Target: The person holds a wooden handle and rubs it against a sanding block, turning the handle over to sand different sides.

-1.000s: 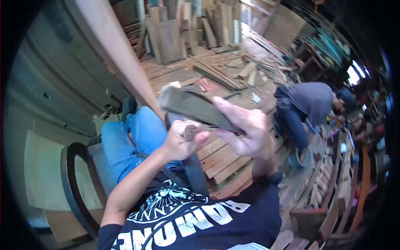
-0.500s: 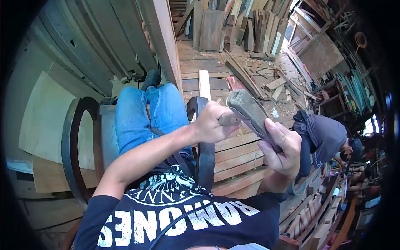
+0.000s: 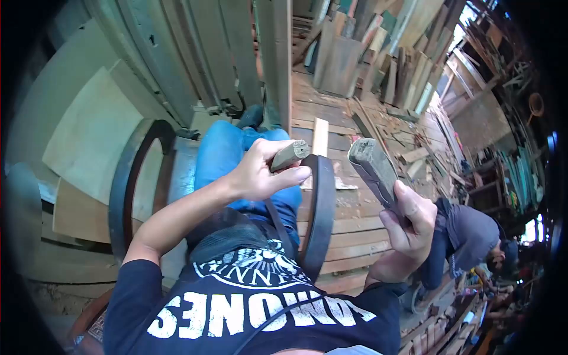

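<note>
Left hand (image 3: 259,170): fingers wrapped around stick (image 3: 289,155)
Right hand (image 3: 412,222): pinching block (image 3: 375,170) low, at three o'clock
Block: could tip or slip, being held only near one end

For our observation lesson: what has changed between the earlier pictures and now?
The left hand and right hand have moved apart; a clear gap now separates the brownish, rounded, wooden-looking stick and the long, flat, grey block. The camera view has turned. Each hand keeps its hold; the co-worker in a grey top stays bent over.
</note>
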A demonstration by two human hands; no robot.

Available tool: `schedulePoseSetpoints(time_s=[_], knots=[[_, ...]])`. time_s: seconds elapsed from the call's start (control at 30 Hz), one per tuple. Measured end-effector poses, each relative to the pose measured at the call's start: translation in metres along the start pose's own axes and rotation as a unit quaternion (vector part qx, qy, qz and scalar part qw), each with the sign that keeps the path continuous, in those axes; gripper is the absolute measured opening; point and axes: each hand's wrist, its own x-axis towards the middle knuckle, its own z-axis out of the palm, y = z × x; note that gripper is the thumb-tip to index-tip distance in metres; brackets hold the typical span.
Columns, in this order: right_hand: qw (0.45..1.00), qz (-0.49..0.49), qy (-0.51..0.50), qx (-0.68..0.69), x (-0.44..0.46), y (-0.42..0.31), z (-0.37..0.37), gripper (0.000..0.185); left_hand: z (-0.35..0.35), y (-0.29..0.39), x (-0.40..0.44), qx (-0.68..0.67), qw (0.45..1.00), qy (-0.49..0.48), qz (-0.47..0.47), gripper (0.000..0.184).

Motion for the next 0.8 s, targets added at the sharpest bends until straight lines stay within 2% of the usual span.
schedulePoseSetpoints(time_s=[0.03,0.07,0.1,0.17,0.2,0.23,0.3,0.37,0.43,0.5,0.53,0.57,0.63,0.67,0.7,0.8], knots=[[1.0,-0.008,0.005,0.01,0.01,-0.002,0.008,0.056,-0.013,0.007,-0.008,-0.019,1.0,0.008,0.014,0.029],[0.999,-0.038,0.006,0.023,0.022,-0.005,0.016,0.056,-0.03,0.004,-0.021,-0.042,0.999,-0.019,-0.008,0.041],[0.997,-0.068,0.008,0.037,0.034,-0.007,0.027,0.055,-0.039,0.012,-0.027,-0.028,0.999,-0.016,-0.011,0.041],[0.992,-0.095,0.041,0.068,0.054,-0.013,0.051,0.056,-0.051,0.035,-0.04,0.034,0.998,0.048,-0.026,0.05],[0.994,-0.092,-0.004,0.05,0.064,-0.02,0.057,0.054,-0.057,0.042,-0.044,0.097,0.993,0.067,-0.006,0.055],[0.994,-0.095,-0.042,0.03,0.077,-0.026,0.063,0.054,-0.067,0.05,-0.045,0.144,0.987,0.062,0.035,0.05],[0.994,-0.091,-0.032,0.042,0.095,-0.039,0.082,0.053,-0.082,0.051,-0.056,0.149,0.983,0.097,0.047,0.043],[0.995,-0.075,-0.038,0.06,0.109,-0.047,0.097,0.052,-0.093,0.047,-0.063,0.117,0.981,0.152,0.023,0.037],[0.995,-0.082,-0.039,0.039,0.116,-0.054,0.107,0.053,-0.105,0.053,-0.066,0.143,0.98,0.138,0.014,0.038],[0.995,-0.051,-0.072,0.039,0.121,-0.065,0.113,0.055,-0.114,0.044,-0.055,0.241,0.944,0.175,0.145,0.041],[0.992,-0.034,-0.103,0.066,0.124,-0.067,0.112,0.056,-0.113,0.047,-0.057,0.142,0.969,0.171,0.102,0.042],[0.992,-0.039,-0.105,0.062,0.125,-0.065,0.114,0.056,-0.114,0.05,-0.054,0.141,0.968,0.175,0.107,0.042],[0.995,-0.056,-0.003,0.088,0.124,-0.062,0.121,0.057,-0.117,0.059,-0.045,0.212,0.956,0.146,0.139,0.04],[0.992,-0.038,0.027,0.121,0.124,-0.064,0.121,0.057,-0.119,0.064,-0.045,0.228,0.958,0.138,0.106,0.042],[0.99,-0.046,0.059,0.122,0.125,-0.062,0.122,0.056,-0.119,0.065,-0.04,0.249,0.95,0.133,0.136,0.047],[0.992,-0.041,0.056,0.105,0.123,-0.059,0.115,0.057,-0.123,0.073,-0.032,0.225,0.944,0.134,0.201,0.051]])
